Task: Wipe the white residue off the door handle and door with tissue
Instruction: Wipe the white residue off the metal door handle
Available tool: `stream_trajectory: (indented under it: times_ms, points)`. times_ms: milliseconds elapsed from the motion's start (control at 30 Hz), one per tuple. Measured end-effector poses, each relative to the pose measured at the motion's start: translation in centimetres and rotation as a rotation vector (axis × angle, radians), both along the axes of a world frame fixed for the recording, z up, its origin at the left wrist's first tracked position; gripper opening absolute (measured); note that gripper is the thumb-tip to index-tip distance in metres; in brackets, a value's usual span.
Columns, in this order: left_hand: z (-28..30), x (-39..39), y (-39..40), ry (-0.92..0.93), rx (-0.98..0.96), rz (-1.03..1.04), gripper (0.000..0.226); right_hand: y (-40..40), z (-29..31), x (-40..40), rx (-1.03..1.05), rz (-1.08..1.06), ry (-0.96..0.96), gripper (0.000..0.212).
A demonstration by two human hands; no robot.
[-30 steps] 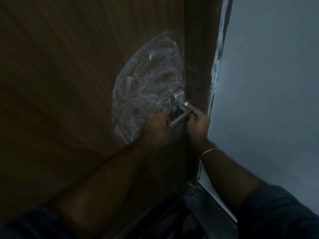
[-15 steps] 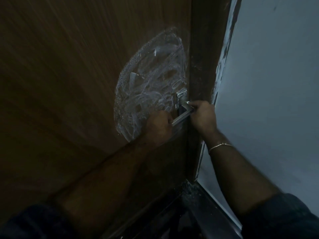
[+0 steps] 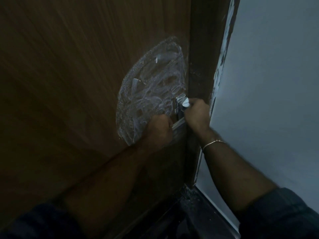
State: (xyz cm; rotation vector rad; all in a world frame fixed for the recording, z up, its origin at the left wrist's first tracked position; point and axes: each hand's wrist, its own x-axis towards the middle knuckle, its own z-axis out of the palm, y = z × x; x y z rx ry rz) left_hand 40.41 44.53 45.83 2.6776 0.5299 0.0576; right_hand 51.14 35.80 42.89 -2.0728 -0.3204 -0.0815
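While my left hand (image 3: 159,131) grips the free end of the door handle (image 3: 178,122), my right hand (image 3: 196,112) pinches the tissue (image 3: 186,102) against its base, beside the white residue (image 3: 151,90) on the door (image 3: 69,83).

We see two bare forearms reaching up from the bottom of the view. Our left hand (image 3: 158,130) and right hand (image 3: 197,112) wear no gloves or rings that we can make out. A thin gold bracelet (image 3: 213,142) circles the right wrist, well below the fingers. Dark blue sleeves (image 3: 283,214), pushed back, bunch near both elbows, their fabric blurred in dim light.
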Motion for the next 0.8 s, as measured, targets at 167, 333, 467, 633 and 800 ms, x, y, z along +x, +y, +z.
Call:
stream_trajectory:
  times_ms: [167, 333, 467, 633, 800]
  points:
    - [-0.5, 0.1, 0.3, -0.027, 0.001, -0.007, 0.014, 0.5, 1.0, -0.1, 0.102, -0.040, -0.065, 0.033]
    - [-0.6, -0.1, 0.5, -0.031, -0.008, -0.037, 0.012, 0.3, 1.2, -0.2, -0.052, 0.027, -0.225, 0.031]
    - [-0.7, -0.2, 0.6, -0.054, 0.034, -0.045, 0.016, 0.2, 0.9, -0.5, -0.092, 0.200, -0.339, 0.025]
    - [-0.9, -0.2, 0.4, -0.057, 0.035, -0.005, 0.017, 0.1, 1.2, 0.0, -0.223, 0.187, -0.404, 0.024]
    - [-0.7, -0.4, 0.1, -0.059, 0.018, 0.005, 0.018, -0.3, 1.7, -0.2, -0.274, 0.218, -0.444, 0.024]
